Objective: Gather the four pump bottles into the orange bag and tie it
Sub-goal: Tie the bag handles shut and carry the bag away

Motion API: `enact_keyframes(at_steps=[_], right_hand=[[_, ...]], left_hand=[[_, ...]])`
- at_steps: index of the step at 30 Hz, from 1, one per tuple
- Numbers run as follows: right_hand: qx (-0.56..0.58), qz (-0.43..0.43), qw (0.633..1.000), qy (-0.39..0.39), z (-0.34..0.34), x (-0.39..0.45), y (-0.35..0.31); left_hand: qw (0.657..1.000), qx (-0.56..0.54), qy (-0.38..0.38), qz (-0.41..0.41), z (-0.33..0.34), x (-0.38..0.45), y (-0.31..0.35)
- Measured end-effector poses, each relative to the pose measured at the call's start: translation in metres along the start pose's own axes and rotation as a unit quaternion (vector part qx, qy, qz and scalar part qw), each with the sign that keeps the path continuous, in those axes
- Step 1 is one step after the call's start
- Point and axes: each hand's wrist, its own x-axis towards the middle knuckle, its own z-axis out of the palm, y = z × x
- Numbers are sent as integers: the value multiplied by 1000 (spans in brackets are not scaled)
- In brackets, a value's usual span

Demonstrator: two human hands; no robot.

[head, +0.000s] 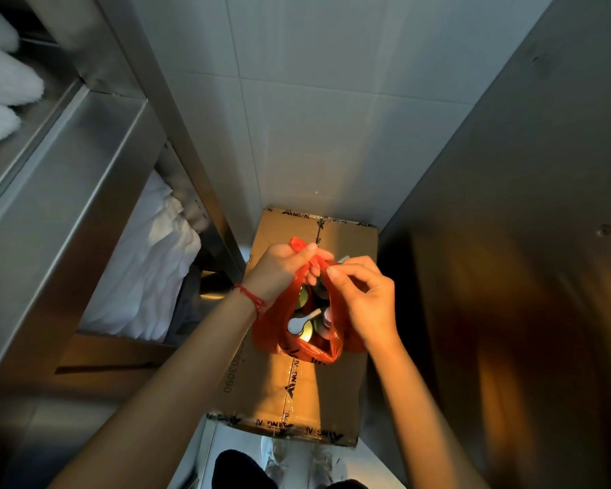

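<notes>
The orange bag stands on a taped cardboard box. Its mouth gapes, and inside I see pump bottles with silver pump heads and dark bodies; how many is hidden by the plastic. My left hand pinches one orange handle at the top of the bag. My right hand pinches the other handle right beside it, fingertips almost touching the left hand's. Both handles are pulled up and together above the bottles.
A steel shelving unit with folded white towels fills the left. A steel panel closes the right side. A tiled wall stands behind the box. My shoes show below.
</notes>
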Motion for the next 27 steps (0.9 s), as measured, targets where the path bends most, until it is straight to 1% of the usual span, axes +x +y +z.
enact_keyframes(at_steps=[3, 5, 8, 10, 12, 13, 15, 17, 19, 20, 22, 24, 26, 27], right_hand=[[-55, -18, 998, -30, 7, -1, 2], [-77, -14, 997, -19, 9, 1, 1], [-75, 33, 997, -13, 8, 4, -2], [-96, 53, 992, -58, 7, 7, -3], [-154, 43, 981, -112, 5, 10, -3], [-177, 41, 976, -122, 5, 12, -4], [-203, 47, 973, -99, 6, 15, -3], [-241, 43, 968, -61, 9, 18, 2], [-265, 23, 963, -46, 12, 18, 6], [-262, 25, 964, -42, 13, 18, 7], [-218, 66, 973, -37, 16, 17, 8], [-91, 145, 984, -38, 17, 15, 3], [40, 211, 976, -30, 18, 15, -2], [77, 233, 969, -21, 17, 15, -4]], left_hand=[[999, 21, 24, -4, 2, -2, 2], [998, 51, 29, 3, 1, -3, 2], [996, 87, 24, 5, 0, -4, 5], [993, 114, 20, 17, -2, -3, 8], [988, 152, 14, 29, -7, -2, 8], [985, 168, 6, 35, -9, -1, 7], [984, 172, 6, 52, -9, -2, 3], [984, 159, 46, 66, -6, -4, -2], [984, 132, 99, 67, -2, -6, -8], [984, 113, 124, 60, 0, -7, -11], [981, 87, 167, 42, 5, -8, -14], [978, 68, 197, 28, 9, -8, -14], [978, 37, 206, 22, 14, -9, -11], [978, 26, 208, 23, 16, -11, -10]])
